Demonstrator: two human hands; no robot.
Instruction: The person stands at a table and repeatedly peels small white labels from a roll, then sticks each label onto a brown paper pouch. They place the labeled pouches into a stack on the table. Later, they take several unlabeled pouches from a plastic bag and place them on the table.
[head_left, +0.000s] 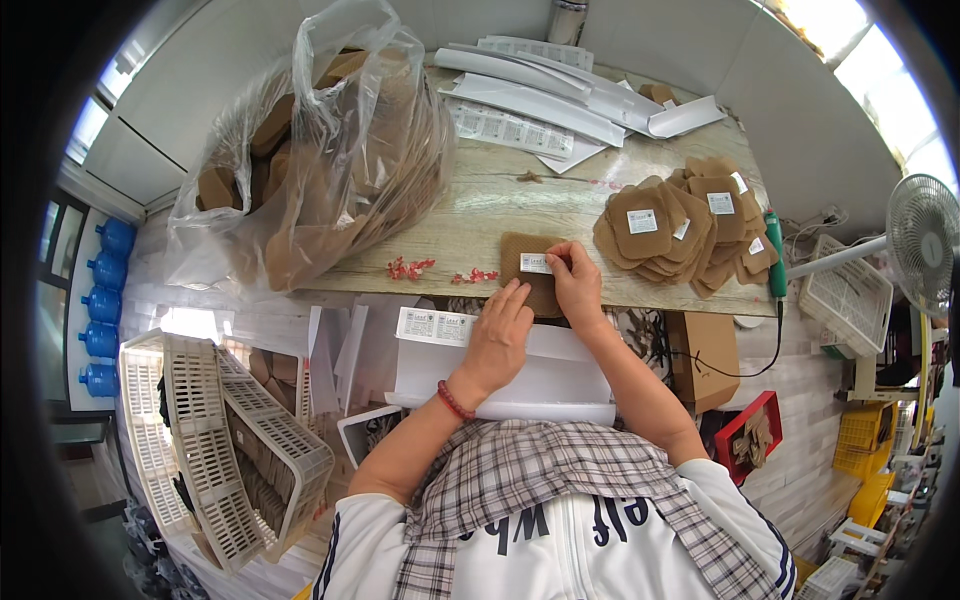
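Observation:
A brown textured pad (515,243) with rounded corners lies at the table's near edge and juts slightly past it. On it is a small white label (535,263), its right end pinched between the thumb and fingers of my right hand (577,285). My left hand (500,335) has its fingers together on the pad's near left corner; its thumb is hidden. Just below that hand, a strip of white printed labels (432,326) lies on white backing paper (500,375) in front of the table. Labelled brown pads (640,222) form a loose pile to the right.
A clear plastic bag (330,170) full of brown pads stands at the table's left. Label sheets (540,95) lie at the back. A green-handled tool (776,255) with a cord is at the right edge, near a fan (920,245). White crates (220,440) stand at lower left.

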